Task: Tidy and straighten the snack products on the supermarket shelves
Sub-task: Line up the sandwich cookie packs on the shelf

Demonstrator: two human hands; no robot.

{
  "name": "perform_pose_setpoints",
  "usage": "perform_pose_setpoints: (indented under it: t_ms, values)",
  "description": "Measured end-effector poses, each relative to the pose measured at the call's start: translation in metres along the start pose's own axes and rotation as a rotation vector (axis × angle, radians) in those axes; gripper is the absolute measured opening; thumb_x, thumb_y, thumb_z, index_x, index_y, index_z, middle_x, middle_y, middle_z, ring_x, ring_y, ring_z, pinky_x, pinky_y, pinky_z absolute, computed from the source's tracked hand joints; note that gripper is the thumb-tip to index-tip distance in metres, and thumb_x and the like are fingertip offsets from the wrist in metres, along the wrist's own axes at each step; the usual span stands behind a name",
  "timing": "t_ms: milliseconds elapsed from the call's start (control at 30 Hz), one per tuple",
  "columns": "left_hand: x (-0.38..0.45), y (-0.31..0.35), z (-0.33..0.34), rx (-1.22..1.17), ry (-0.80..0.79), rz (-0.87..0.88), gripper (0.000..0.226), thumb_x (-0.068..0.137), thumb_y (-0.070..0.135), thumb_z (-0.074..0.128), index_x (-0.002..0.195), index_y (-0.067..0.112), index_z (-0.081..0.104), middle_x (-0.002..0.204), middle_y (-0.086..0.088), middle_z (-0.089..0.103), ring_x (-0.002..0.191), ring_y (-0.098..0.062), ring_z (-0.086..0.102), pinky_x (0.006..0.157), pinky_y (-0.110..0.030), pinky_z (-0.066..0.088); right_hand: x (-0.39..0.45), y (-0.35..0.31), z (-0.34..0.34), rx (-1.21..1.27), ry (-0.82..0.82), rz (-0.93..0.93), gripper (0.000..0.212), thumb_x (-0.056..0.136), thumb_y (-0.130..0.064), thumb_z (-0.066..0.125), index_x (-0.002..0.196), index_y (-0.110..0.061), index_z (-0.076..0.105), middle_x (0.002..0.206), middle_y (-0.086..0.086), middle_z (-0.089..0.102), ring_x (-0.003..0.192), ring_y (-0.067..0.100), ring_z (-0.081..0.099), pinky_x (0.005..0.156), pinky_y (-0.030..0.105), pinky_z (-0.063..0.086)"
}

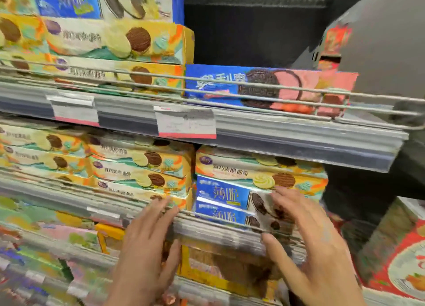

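Observation:
On the middle shelf, two blue sandwich-cookie boxes (220,204) lie stacked under a yellow cookie box (259,170). My right hand (308,241) reaches over the shelf's wire rail, its straight fingers touching the right end of the blue boxes. My left hand (147,241) rests flat, fingers extended, on the shelf's front rail (207,227), with its fingertips at the bottom of a stack of yellow cookie boxes (140,170) to the left. Neither hand grips anything. The picture is smeared by motion.
The upper shelf holds more yellow boxes (115,43) and a blue-and-pink cookie box (264,87) behind a wire rail, with a dark gap above it. Price tags (186,122) hang on the shelf edge. Orange packs (227,264) sit below; a red package (400,259) lies at right.

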State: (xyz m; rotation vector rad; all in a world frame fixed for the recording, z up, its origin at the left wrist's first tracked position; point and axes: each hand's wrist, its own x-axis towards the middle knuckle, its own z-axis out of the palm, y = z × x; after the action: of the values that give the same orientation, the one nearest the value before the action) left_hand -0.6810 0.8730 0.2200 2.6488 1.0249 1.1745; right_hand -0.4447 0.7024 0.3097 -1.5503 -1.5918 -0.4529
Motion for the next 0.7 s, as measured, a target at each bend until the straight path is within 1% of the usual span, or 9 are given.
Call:
perform_pose_setpoints:
  t_ms: [67,133,200,267,300,367,467,600,700]
  values:
    - [0.007,-0.019,0.008,0.021,0.021,0.088,0.062,0.081,0.036,0.051,0.141,0.023,0.048,0.151,-0.002,0.046,0.136,-0.028,0.045,0.107,-0.045,0.035,0.011,-0.005,0.007,-0.115,0.084,-0.044,0.046,0.089,-0.036,0.065,0.129,-0.015,0.064,0.139,0.000,0.060,0.130,0.017,0.056,0.109,0.035,0.043]
    - [0.013,-0.036,0.014,0.015,0.023,0.157,0.061,0.077,0.034,0.051,0.137,0.023,0.051,0.146,-0.003,0.050,0.131,-0.030,0.048,0.104,-0.046,0.037,0.019,-0.010,0.013,-0.224,0.119,-0.039,0.043,0.088,-0.033,0.065,0.126,-0.011,0.067,0.137,0.003,0.061,0.127,0.022,0.058,0.107,0.042,0.046]
    - [0.016,-0.044,0.015,0.007,0.026,0.200,0.057,0.080,0.033,0.050,0.135,0.021,0.058,0.145,-0.004,0.054,0.128,-0.029,0.050,0.103,-0.046,0.036,0.024,-0.014,0.018,-0.326,0.136,-0.003,0.043,0.089,-0.032,0.063,0.124,-0.006,0.068,0.137,0.006,0.061,0.125,0.027,0.058,0.105,0.047,0.046]
    - [0.016,-0.048,0.015,-0.022,0.070,0.235,0.050,0.088,0.033,0.043,0.132,0.020,0.064,0.142,-0.003,0.057,0.121,-0.028,0.052,0.101,-0.045,0.037,0.029,-0.020,0.023,-0.412,0.147,0.015,0.044,0.090,-0.031,0.061,0.123,-0.004,0.068,0.136,0.010,0.061,0.125,0.030,0.058,0.105,0.049,0.046]
    - [0.017,-0.049,0.014,-0.047,0.090,0.241,0.048,0.089,0.033,0.044,0.131,0.021,0.064,0.140,-0.002,0.059,0.117,-0.027,0.053,0.100,-0.045,0.037,0.032,-0.023,0.026,-0.451,0.144,0.014,0.044,0.090,-0.031,0.061,0.125,-0.004,0.068,0.136,0.010,0.060,0.125,0.032,0.058,0.106,0.048,0.045]
    - [0.021,-0.048,0.011,-0.076,0.111,0.240,0.050,0.082,0.031,0.051,0.129,0.023,0.066,0.136,0.001,0.063,0.110,-0.025,0.054,0.102,-0.045,0.035,0.038,-0.028,0.030,-0.527,0.124,0.032,0.047,0.091,-0.032,0.059,0.128,-0.004,0.066,0.134,0.012,0.061,0.123,0.034,0.058,0.108,0.046,0.042]
    - [0.025,-0.046,0.007,-0.078,0.131,0.242,0.050,0.078,0.031,0.053,0.123,0.022,0.073,0.130,0.002,0.067,0.102,-0.022,0.054,0.099,-0.043,0.035,0.047,-0.031,0.031,-0.619,0.074,0.106,0.051,0.092,-0.036,0.055,0.131,-0.003,0.061,0.125,0.014,0.060,0.115,0.040,0.057,0.106,0.046,0.040]
    - [0.030,-0.047,0.007,-0.069,0.102,0.256,0.053,0.077,0.034,0.052,0.124,0.022,0.073,0.125,0.001,0.068,0.102,-0.020,0.054,0.095,-0.041,0.035,0.056,-0.033,0.029,-0.711,0.020,0.166,0.051,0.090,-0.039,0.054,0.128,-0.005,0.058,0.114,0.013,0.057,0.107,0.040,0.054,0.100,0.058,0.044]
    - [0.033,-0.044,0.009,-0.042,0.092,0.232,0.055,0.073,0.037,0.050,0.122,0.026,0.072,0.120,0.004,0.067,0.097,-0.019,0.051,0.090,-0.041,0.034,0.059,-0.029,0.024,-0.782,-0.002,0.180,0.051,0.088,-0.042,0.053,0.124,-0.007,0.059,0.108,0.012,0.060,0.103,0.039,0.056,0.097,0.059,0.046]
